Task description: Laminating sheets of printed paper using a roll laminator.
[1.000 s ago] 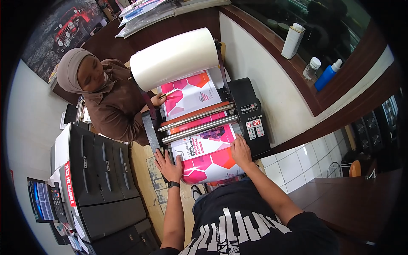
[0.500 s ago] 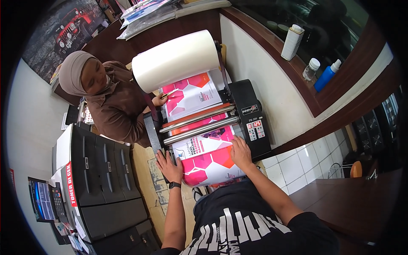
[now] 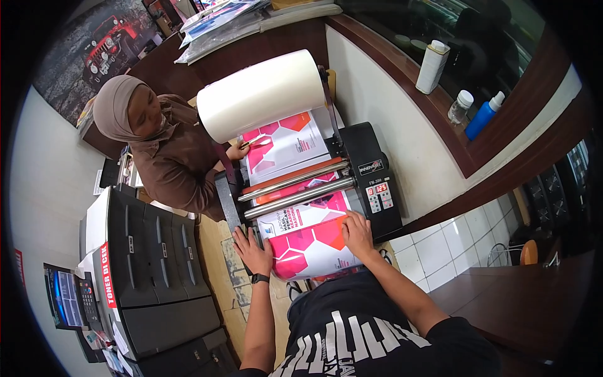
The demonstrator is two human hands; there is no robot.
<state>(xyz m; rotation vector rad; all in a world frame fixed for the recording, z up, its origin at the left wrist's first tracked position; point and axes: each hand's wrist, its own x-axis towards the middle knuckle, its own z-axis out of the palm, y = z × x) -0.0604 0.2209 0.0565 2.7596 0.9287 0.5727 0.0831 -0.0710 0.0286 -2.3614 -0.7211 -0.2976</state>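
A laminating machine [image 3: 370,144] stands in front of me, with a large white film roll [image 3: 260,94] mounted across its far side. Between its shiny metal rollers [image 3: 301,196] and my body runs a printed pink-and-white sheet [image 3: 308,245], its near end curving downward. My left hand [image 3: 253,252] lies with spread fingers along the sheet's left edge, by the machine's side frame. My right hand [image 3: 357,235] rests with fingers stretched out on the right edge, just below the control panel. Behind the rollers, another printed sheet [image 3: 282,146] lies beneath the film roll.
At the far left of the machine stands a co-worker [image 3: 173,157] in brown, one hand holding a slim tool over the far sheet. A dark grey office machine [image 3: 160,251] is on my left. White and blue bottles [image 3: 482,118] stand on the wooden ledge at right.
My right hand has slid slightly nearer to me along the sheet's edge. My left hand stays about where it was. The whole view has shifted a little.
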